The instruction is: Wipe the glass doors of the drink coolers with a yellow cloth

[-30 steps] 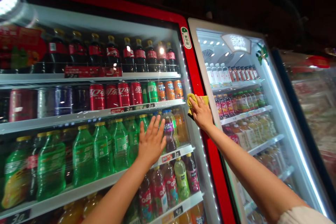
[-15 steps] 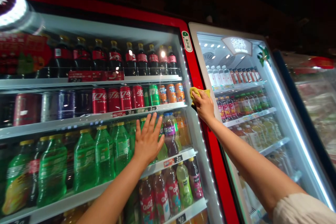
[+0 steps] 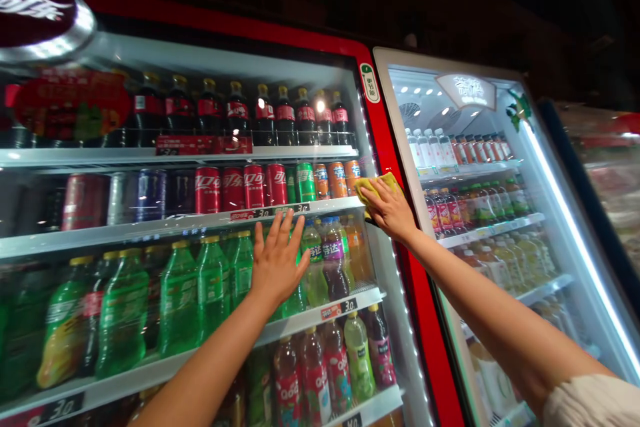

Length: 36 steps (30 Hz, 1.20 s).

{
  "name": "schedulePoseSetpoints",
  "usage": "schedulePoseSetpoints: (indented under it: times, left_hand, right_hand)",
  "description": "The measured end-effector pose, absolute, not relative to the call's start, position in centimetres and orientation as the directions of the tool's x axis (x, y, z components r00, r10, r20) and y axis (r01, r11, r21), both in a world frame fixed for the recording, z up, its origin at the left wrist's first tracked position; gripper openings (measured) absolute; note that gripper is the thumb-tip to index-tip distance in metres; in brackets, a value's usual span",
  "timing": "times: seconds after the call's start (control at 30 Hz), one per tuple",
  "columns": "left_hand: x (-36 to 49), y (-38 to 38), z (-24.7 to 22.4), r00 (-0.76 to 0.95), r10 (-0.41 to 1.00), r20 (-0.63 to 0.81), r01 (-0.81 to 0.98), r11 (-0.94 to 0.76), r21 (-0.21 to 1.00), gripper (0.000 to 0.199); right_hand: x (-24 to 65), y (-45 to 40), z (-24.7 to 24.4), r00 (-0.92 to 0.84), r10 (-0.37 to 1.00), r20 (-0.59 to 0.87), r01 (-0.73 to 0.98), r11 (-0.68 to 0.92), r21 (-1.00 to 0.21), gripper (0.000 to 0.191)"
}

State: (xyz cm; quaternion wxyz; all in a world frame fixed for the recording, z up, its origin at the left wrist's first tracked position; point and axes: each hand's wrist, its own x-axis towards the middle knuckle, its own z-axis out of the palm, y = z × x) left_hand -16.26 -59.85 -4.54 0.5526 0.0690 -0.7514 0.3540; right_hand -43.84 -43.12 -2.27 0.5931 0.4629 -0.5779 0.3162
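Note:
My left hand (image 3: 277, 260) lies with fingers spread against the glass door (image 3: 220, 57) of a red-framed drinks fridge, in front of green bottles. Further right, my right hand (image 3: 391, 208) presses a yellow cloth (image 3: 373, 188) against the right side of the door, where glass meets the red frame (image 3: 417, 320). Part of the cloth is hidden under the fingers. Something small and dark shows below the cloth. Behind the glass, near the cloth, stand orange cans (image 3: 337, 179) on a white shelf.
A second fridge with a pale frame (image 3: 387, 90) stands close on the right, its shelves holding bottles. Cola bottles (image 3: 237, 110) fill the red fridge's top shelf, with red cans (image 3: 207, 190) below. A round lit sign (image 3: 35, 10) juts out at upper left.
My right hand and the cloth have shifted slightly left and down relative to the fridge, from the red frame onto the glass edge. My left hand has slid a little left. The view has swung left.

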Motion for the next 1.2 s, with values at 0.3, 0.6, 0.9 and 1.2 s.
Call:
schedulePoseSetpoints:
  times: [0.3,0.6,0.9,1.2]
  left_hand:
    - [-16.0,-59.7,-4.5,-0.393,0.247,0.886,-0.561,0.699,-0.443,0.076]
    - [-13.6,-60.7,-3.8,-0.364,0.232,0.902,-0.612,0.670,-0.419,0.073]
    - [-13.1,-61.0,-3.5,-0.355,0.193,0.915,-0.639,0.664,-0.388,0.066]
    - [-8.5,-62.8,-3.2,-0.342,0.126,0.931,-0.710,0.615,-0.344,0.065]
  right_hand:
    - [-38.3,-46.6,0.3,0.232,-0.199,0.952,-0.898,0.331,0.289,0.057]
    - [-40.1,-45.7,-0.9,0.071,-0.106,0.992,-0.889,0.444,0.111,0.051]
    - [-35.0,-47.7,-1.6,0.371,-0.258,0.892,-0.841,0.313,0.441,0.054]
    - [-34.5,-49.5,2.7,-0.019,-0.034,0.999,-0.922,0.387,-0.005,0.053]
